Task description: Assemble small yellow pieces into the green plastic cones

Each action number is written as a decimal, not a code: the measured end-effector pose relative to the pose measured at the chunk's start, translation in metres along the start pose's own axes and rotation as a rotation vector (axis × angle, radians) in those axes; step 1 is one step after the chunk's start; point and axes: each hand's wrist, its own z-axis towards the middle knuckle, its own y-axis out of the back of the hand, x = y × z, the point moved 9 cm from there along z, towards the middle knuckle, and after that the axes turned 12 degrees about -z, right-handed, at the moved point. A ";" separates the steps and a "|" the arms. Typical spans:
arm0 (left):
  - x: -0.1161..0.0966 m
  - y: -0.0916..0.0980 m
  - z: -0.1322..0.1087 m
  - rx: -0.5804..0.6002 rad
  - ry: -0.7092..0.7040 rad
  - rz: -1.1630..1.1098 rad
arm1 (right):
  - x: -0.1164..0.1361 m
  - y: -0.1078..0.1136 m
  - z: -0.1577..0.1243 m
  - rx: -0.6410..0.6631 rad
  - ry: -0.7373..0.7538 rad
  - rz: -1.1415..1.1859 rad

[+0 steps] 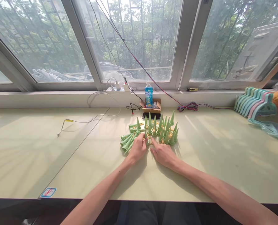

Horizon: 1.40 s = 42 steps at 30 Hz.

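My left hand (139, 147) is closed around a small upright green cone (146, 134) with a wider base. Just to its right, my right hand (163, 153) points its index finger at a small yellowish piece (150, 139), and its thumb is apart from that finger. Whether the fingertip touches the piece is too small to tell. Left of my hands lie several green cones on their sides (129, 142). Behind and to the right, several green cones stand upright (167, 137), with small yellow-orange pieces among them.
Behind the cones lie a dark phone (152, 116) and an open cardboard box (156, 109) with a blue bottle (148, 95). A white cable (82, 121) crosses the left side. Coiled wires (189, 107) and pastel hangers (256, 103) are at the right, near the window sill (206, 98).
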 end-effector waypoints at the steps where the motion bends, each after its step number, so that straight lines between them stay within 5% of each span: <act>1: 0.000 0.000 0.000 0.004 -0.002 0.003 | 0.001 -0.001 0.000 0.004 0.007 -0.010; 29: 0.000 -0.004 -0.001 0.052 -0.004 -0.038 | -0.004 0.008 -0.001 -0.069 -0.021 0.074; 42: 0.013 -0.002 0.001 0.031 0.088 -0.197 | -0.009 0.025 -0.006 -0.349 0.041 0.363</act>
